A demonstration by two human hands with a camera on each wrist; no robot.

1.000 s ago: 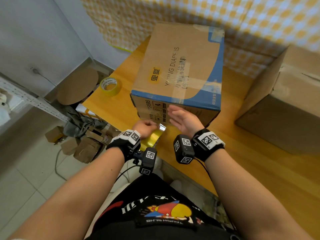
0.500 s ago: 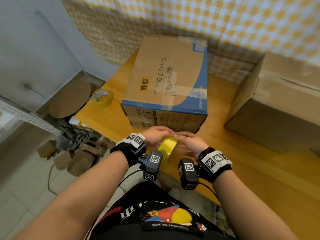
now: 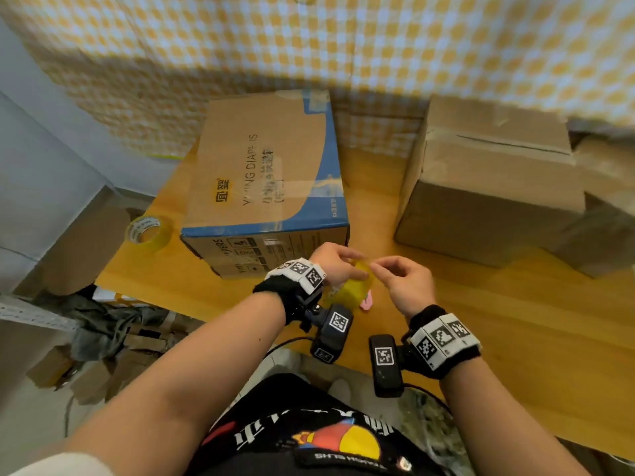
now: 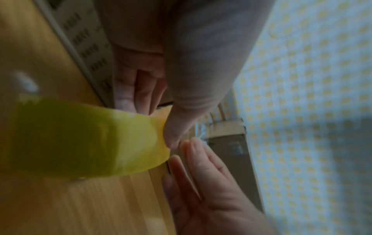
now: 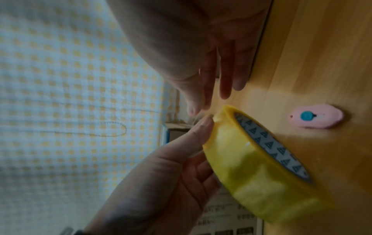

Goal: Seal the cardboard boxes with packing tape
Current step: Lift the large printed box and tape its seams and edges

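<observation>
A yellow packing tape roll (image 3: 350,292) is held above the table in front of the printed diaper box (image 3: 261,173). My left hand (image 3: 335,266) grips the roll, thumb on its outer face. My right hand (image 3: 405,283) meets it from the right, thumb and forefinger pinching the thin free end of tape at the roll's edge. In the right wrist view the tape roll (image 5: 251,167) shows its printed core, with my right fingertips (image 5: 198,108) close to my left hand's thumb (image 5: 203,127). The diaper box has clear tape strips across its top. A plain brown box (image 3: 488,187) stands to the right.
A second tape roll (image 3: 147,231) lies on the wooden table (image 3: 515,355) at the far left. A small pink cutter (image 5: 316,116) lies on the table just below the hands. A checked cloth hangs behind the boxes. Cardboard scraps litter the floor on the left.
My left hand has brought the tape roll up from the box's lower front to above the table. My right hand left the box front and came to the roll's edge.
</observation>
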